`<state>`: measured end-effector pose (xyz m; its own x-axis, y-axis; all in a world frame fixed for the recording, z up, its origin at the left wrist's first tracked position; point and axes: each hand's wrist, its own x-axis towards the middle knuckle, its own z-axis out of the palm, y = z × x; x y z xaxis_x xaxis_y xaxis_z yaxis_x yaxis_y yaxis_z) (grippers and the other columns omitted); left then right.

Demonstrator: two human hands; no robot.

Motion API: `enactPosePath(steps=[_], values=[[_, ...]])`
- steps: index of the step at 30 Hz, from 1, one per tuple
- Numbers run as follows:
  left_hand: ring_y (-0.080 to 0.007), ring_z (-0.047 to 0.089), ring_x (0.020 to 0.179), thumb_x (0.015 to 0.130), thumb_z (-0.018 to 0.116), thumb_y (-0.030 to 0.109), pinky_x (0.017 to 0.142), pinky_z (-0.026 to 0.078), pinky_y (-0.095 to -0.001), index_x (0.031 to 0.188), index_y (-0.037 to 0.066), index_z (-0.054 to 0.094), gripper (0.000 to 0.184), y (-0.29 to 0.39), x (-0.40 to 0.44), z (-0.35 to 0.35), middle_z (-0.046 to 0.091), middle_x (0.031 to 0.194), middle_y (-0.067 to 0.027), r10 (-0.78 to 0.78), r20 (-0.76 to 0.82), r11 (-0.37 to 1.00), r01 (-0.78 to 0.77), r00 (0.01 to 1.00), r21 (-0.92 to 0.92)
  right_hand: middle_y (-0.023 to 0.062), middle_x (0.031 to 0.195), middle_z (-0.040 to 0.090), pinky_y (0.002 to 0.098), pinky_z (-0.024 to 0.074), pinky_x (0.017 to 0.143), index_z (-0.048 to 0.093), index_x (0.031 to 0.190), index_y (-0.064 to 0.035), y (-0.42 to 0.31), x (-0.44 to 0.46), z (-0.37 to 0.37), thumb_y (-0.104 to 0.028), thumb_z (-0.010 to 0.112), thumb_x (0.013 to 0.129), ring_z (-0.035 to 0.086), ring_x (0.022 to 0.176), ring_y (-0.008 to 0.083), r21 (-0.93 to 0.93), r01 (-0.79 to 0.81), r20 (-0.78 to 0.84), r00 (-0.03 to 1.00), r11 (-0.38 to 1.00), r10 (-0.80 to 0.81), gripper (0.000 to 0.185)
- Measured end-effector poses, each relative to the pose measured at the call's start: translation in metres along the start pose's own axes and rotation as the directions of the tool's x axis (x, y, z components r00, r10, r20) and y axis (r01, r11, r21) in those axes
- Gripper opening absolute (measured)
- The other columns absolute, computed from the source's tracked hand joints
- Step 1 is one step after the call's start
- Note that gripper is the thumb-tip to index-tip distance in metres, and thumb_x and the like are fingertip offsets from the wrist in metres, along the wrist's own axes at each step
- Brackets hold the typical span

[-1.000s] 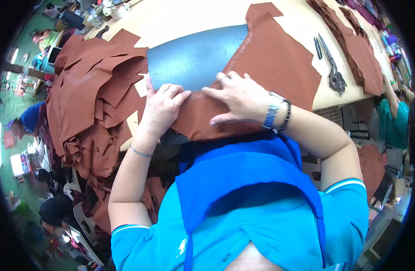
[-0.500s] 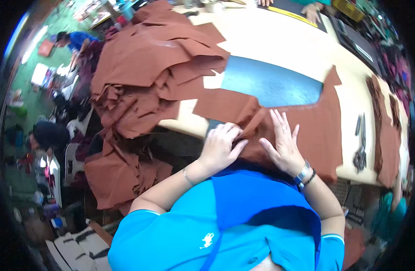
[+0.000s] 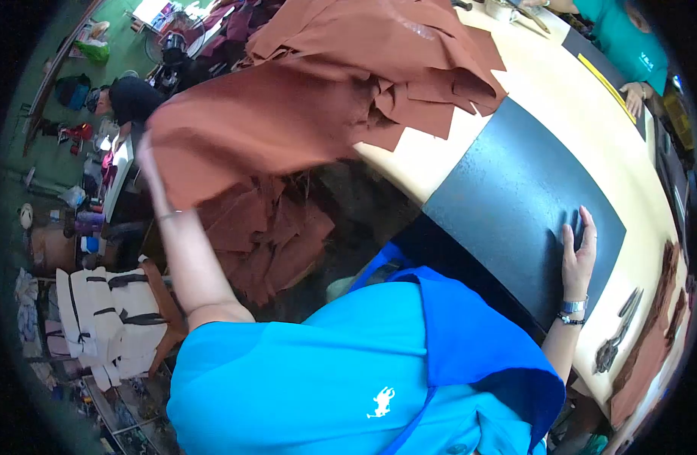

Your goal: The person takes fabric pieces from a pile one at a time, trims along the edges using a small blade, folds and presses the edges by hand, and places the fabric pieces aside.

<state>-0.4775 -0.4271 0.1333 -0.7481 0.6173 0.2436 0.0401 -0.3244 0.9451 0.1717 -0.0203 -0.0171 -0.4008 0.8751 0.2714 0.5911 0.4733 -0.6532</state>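
My left hand (image 3: 150,163), smeared by motion, is stretched far out to the left at the edge of a rust-brown fabric piece (image 3: 250,129). That piece spreads from the hand toward a heaped pile of the same fabric (image 3: 409,45) on the table, its near edge hanging past the tabletop. Resting on a dark, shiny cutting mat (image 3: 507,189) is my right hand (image 3: 578,254), fingers apart and holding nothing. A pair of scissors (image 3: 620,330) lies on the table to the right of the mat.
More brown fabric (image 3: 265,235) hangs in a bundle below the table's left edge. Brown strips (image 3: 651,341) lie at the right. Across the table, a person's hand (image 3: 635,97) is near a yellow ruler (image 3: 606,83). Another person (image 3: 132,98) bends over at the left.
Both hands have left the brown piece that lay across the mat; it no longer lies there. My left hand has swung far left to the pile's fabric. The view has turned left.
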Motion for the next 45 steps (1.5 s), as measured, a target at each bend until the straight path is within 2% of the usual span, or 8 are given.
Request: enactPosePath(steps=[8, 15, 19, 21, 23, 26, 33, 45], values=[[-0.0285, 0.064, 0.095, 0.093, 0.053, 0.030, 0.079, 0.052, -0.0453, 0.114, -0.008, 0.057, 0.043, 0.117, 0.012, -0.029, 0.064, 0.114, -0.0221, 0.833, -0.530, 0.553, -0.272, 0.160, 0.788, 0.0152, 0.144, 0.052, 0.0426, 0.0265, 0.117, 0.053, 0.137, -0.0054, -0.007, 0.000, 0.001, -0.023, 0.065, 0.095, 0.039, 0.141, 0.0304, -0.249, 0.044, 0.052, 0.998, 0.967, -0.032, 0.047], [-0.0363, 0.055, 0.122, 0.102, 0.040, 0.052, 0.104, 0.041, -0.0421, 0.132, -0.006, 0.051, 0.066, -0.083, 0.085, -0.082, 0.055, 0.133, -0.0263, 0.240, -0.228, 0.272, 0.160, 0.944, 0.949, 0.0142, 0.145, 0.051, 0.0526, 0.0224, 0.117, 0.057, 0.134, -0.0095, -0.003, -0.001, 0.003, -0.024, 0.068, 0.092, 0.041, 0.140, 0.0321, -0.253, 0.028, 0.036, 0.999, 0.967, -0.020, 0.045], [-0.0231, 0.034, 0.142, 0.106, 0.031, 0.045, 0.119, 0.022, -0.0341, 0.147, -0.005, 0.037, 0.065, -0.301, 0.018, -0.126, 0.036, 0.156, -0.0117, -0.554, -0.069, 0.382, 0.327, 0.829, 0.864, 0.0148, 0.144, 0.052, 0.0566, 0.0219, 0.117, 0.059, 0.130, -0.0095, -0.007, -0.002, 0.003, -0.023, 0.070, 0.090, 0.043, 0.138, 0.0346, -0.221, 0.041, 0.018, 0.999, 0.974, -0.038, 0.044], [-0.0358, 0.026, 0.147, 0.105, 0.029, 0.041, 0.118, 0.015, -0.0604, 0.149, -0.002, 0.034, 0.062, -0.337, -0.027, -0.094, 0.028, 0.158, -0.0227, -0.649, -0.025, -0.263, -0.194, 0.760, 0.945, 0.0152, 0.142, 0.053, 0.0585, 0.0219, 0.116, 0.060, 0.127, -0.0089, -0.016, -0.003, 0.002, -0.023, 0.070, 0.089, 0.043, 0.137, 0.0347, -0.225, 0.013, 0.004, 1.000, 0.974, -0.013, 0.042], [-0.0352, 0.060, 0.112, 0.102, 0.041, 0.036, 0.096, 0.047, -0.0403, 0.137, -0.006, 0.048, 0.055, -0.346, -0.013, -0.069, 0.058, 0.131, -0.0214, -0.402, -0.536, 0.326, 0.663, 0.743, 0.674, 0.0150, 0.141, 0.053, 0.0597, 0.0230, 0.115, 0.061, 0.127, -0.0087, -0.019, -0.003, 0.000, -0.023, 0.071, 0.088, 0.044, 0.137, 0.0347, -0.223, 0.021, 0.006, 1.000, 0.975, -0.020, 0.042], [-0.0262, 0.062, 0.093, 0.100, 0.049, 0.028, 0.086, 0.049, -0.0368, 0.123, -0.005, 0.055, 0.041, -0.328, 0.023, -0.041, 0.064, 0.116, -0.0131, 0.183, -0.575, 0.807, 0.213, 0.797, 0.552, 0.0146, 0.139, 0.054, 0.0608, 0.0243, 0.114, 0.061, 0.126, -0.0085, -0.020, -0.002, 0.000, -0.023, 0.071, 0.088, 0.044, 0.136, 0.0361, -0.231, 0.016, 0.008, 1.000, 0.973, -0.014, 0.042], [-0.0325, 0.059, 0.112, 0.093, 0.065, 0.026, 0.096, 0.045, -0.0420, 0.102, 0.005, 0.067, 0.023, -0.192, 0.098, 0.209, 0.066, 0.113, -0.0158, 0.698, 0.169, 0.257, -0.465, 0.695, 0.847, 0.0133, 0.137, 0.056, 0.0614, 0.0248, 0.114, 0.065, 0.119, -0.0099, -0.025, -0.002, -0.002, -0.026, 0.073, 0.086, 0.045, 0.136, 0.0362, -0.203, -0.011, -0.012, 1.000, 0.979, 0.008, 0.038], [-0.0272, 0.029, 0.148, 0.103, 0.033, 0.052, 0.114, 0.016, -0.0682, 0.147, 0.034, 0.046, 0.049, -0.229, 0.166, 0.334, 0.035, 0.159, -0.0046, 0.024, 0.273, 0.103, -0.274, 0.962, 0.956, 0.0151, 0.132, 0.059, 0.0571, 0.0289, 0.113, 0.066, 0.116, -0.0093, -0.025, -0.001, -0.004, -0.026, 0.074, 0.084, 0.049, 0.132, 0.0356, -0.171, -0.001, -0.033, 0.999, 0.985, -0.005, 0.036]])
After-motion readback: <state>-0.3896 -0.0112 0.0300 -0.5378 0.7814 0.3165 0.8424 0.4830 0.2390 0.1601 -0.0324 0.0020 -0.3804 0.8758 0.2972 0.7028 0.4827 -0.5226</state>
